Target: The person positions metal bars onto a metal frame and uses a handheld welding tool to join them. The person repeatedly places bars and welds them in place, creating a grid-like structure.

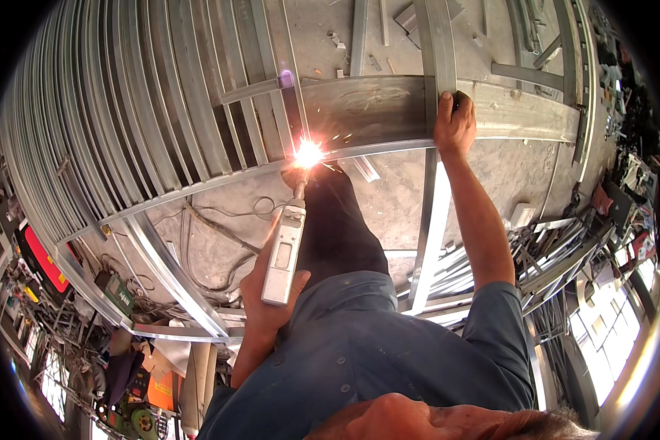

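Note:
My left hand (265, 302) is closed around a silver handheld welding torch (277, 282). Its nozzle points away from me, and a bright arc with sparks (308, 154) glares at its tip, over the near edge of a metal frame (235, 178). The glare hides the joint there. Resting at the crossing of a wide flat metal beam (374, 110) and a lengthwise metal tube (440, 51), my right hand (456, 130) has its fingers bent over the tube. A small dark patch shows by those fingers; I cannot tell what it is.
Many parallel metal slats (125, 103) fill the left side. Beneath the frame, cables (187, 249) lie on the concrete floor. A green box (115, 293) and a red case (45, 258) stand at the lower left. Stacked metal lengths (565, 253) lie on the right.

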`<state>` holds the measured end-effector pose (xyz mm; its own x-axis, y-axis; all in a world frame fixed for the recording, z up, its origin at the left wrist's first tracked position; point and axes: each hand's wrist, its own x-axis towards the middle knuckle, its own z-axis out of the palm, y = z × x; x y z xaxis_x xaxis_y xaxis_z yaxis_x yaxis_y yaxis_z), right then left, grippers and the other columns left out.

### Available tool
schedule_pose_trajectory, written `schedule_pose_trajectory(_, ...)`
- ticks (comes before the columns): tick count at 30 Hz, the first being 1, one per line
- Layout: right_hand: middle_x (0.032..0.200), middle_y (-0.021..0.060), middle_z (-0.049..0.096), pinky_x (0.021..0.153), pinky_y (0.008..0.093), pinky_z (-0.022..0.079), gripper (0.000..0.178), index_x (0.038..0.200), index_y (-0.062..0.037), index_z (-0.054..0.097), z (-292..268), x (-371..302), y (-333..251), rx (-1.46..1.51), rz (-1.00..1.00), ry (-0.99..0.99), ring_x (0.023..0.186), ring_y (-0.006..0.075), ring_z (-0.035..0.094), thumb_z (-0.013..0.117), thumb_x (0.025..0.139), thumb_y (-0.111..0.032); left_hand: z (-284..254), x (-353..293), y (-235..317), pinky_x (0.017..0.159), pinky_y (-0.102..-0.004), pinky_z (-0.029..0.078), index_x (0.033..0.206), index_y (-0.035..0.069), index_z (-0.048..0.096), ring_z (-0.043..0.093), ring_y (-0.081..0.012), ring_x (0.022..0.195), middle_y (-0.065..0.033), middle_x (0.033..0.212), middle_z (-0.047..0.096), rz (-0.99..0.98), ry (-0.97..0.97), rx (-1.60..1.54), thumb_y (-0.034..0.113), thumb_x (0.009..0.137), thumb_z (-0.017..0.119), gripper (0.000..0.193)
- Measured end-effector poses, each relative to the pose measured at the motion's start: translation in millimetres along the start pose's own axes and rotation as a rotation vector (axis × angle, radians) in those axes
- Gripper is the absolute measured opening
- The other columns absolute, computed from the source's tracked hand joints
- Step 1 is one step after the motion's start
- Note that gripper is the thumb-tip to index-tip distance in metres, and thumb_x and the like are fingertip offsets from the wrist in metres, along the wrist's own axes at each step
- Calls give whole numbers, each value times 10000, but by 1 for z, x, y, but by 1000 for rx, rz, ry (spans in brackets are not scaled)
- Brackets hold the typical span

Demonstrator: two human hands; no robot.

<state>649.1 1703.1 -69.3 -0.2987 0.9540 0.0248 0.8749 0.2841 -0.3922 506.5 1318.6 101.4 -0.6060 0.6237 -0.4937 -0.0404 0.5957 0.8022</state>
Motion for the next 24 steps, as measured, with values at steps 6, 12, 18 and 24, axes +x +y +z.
schedule_pose_trajectory(6, 1123, 183, 652, 886, 490, 485, 498, 1159, -46, 599, 0, 1, 0, -2, 0, -13, 1050, 408, 622, 484, 1010, -507, 1, -1, -1, 803, -317, 571, 1366, -49, 547, 725, -194, 913, -140, 1009, 738, 12, 16, -14, 199, 859, 822, 629)
schedule_pose_trajectory(12, 1127, 196, 641, 869, 511, 493, 488, 1131, -32, 587, -3, 1, -1, -3, 0, -16, 1045, 427, 619, 504, 1005, -496, 1, 0, -5, 803, -319, 570, 1358, -50, 555, 721, -191, 897, -136, 1003, 737, 38, 15, -9, 184, 854, 824, 617)
schedule_pose_trajectory(18, 1136, 192, 639, 868, 516, 489, 497, 1132, -28, 585, 1, 2, -1, -33, 5, -18, 1049, 428, 615, 510, 995, -500, -17, -20, 20, 784, -308, 561, 1435, -48, 499, 707, -184, 844, -104, 993, 732, -88, -20, 54, 70, 795, 821, 726)
schedule_pose_trajectory(24, 1139, 188, 635, 872, 513, 486, 506, 1138, -26, 582, 1, 3, -1, -25, 7, -21, 1063, 425, 609, 499, 996, -504, -34, -36, 1, 717, -277, 543, 1406, -87, 512, 642, -108, 738, -57, 838, 700, 23, 200, 69, 124, 827, 828, 693)
